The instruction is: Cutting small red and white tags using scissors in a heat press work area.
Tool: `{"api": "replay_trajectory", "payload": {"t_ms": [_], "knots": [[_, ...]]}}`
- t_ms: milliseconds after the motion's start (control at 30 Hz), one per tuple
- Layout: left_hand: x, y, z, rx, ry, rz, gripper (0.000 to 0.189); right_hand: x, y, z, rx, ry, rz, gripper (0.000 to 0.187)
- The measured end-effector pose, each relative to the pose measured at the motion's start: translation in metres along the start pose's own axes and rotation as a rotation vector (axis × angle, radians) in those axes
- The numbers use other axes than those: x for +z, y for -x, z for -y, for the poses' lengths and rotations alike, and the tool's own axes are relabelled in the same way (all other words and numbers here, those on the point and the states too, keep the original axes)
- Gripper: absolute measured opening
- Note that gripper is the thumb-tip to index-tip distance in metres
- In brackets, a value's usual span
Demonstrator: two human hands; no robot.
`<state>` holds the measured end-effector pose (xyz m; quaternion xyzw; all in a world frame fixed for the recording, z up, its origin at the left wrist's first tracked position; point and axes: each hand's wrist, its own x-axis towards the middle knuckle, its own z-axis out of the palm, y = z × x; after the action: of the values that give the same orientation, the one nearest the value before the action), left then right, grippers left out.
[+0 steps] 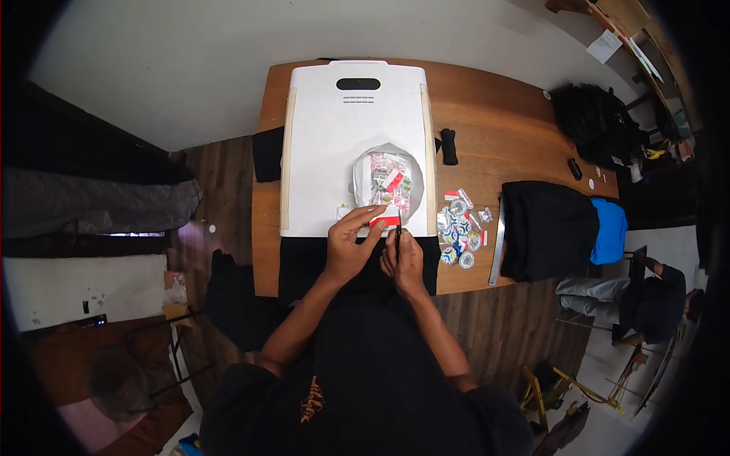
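Note:
Before me a white board-like appliance with a dark oval slot lies on a wooden table. My left hand pinches a small red-and-white piece near the board's front edge. My right hand grips a small dark cutting tool, probably scissors, whose thin tip stands upright at the piece's right end. Just beyond both hands, a round white container holds clear film scraps and another red-and-white piece. Black cloth hangs over the table's near edge below the board.
Right of the board lie round stickers and scraps, a metal ruler, folded black fabric with a blue part and a rolled black cloth. A black bag sits at the far right. Another person is beyond the table.

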<state>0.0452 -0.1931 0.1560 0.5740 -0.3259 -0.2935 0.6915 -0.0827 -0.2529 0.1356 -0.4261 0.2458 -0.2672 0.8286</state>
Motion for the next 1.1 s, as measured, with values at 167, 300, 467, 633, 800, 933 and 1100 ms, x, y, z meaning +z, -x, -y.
{"api": "replay_trajectory", "payload": {"t_ms": [167, 300, 467, 633, 800, 933, 1100], "knots": [[0.000, -0.001, 0.002, 0.008, -0.014, 0.003, 0.030, 0.000, 0.000, 0.000, -0.015, 0.014, -0.002, 0.041], [0.000, 0.000, 0.002, -0.009, -0.015, 0.013, 0.030, 0.002, -0.001, 0.002, -0.001, -0.004, -0.008, 0.041], [0.000, 0.002, 0.007, -0.008, 0.001, 0.024, 0.030, -0.001, -0.003, 0.002, 0.028, -0.004, -0.028, 0.041], [-0.001, 0.000, 0.012, -0.026, -0.017, 0.033, 0.030, -0.002, -0.005, 0.002, 0.042, 0.003, -0.050, 0.041], [0.000, -0.004, 0.018, -0.014, -0.013, 0.002, 0.029, -0.006, -0.007, -0.002, 0.038, 0.016, -0.058, 0.041], [-0.002, -0.006, 0.018, -0.018, -0.007, -0.001, 0.029, -0.007, -0.005, 0.001, 0.052, -0.004, -0.028, 0.042], [-0.001, -0.004, 0.015, -0.002, -0.023, 0.013, 0.030, -0.005, -0.006, 0.001, 0.048, 0.002, -0.019, 0.042]]}}
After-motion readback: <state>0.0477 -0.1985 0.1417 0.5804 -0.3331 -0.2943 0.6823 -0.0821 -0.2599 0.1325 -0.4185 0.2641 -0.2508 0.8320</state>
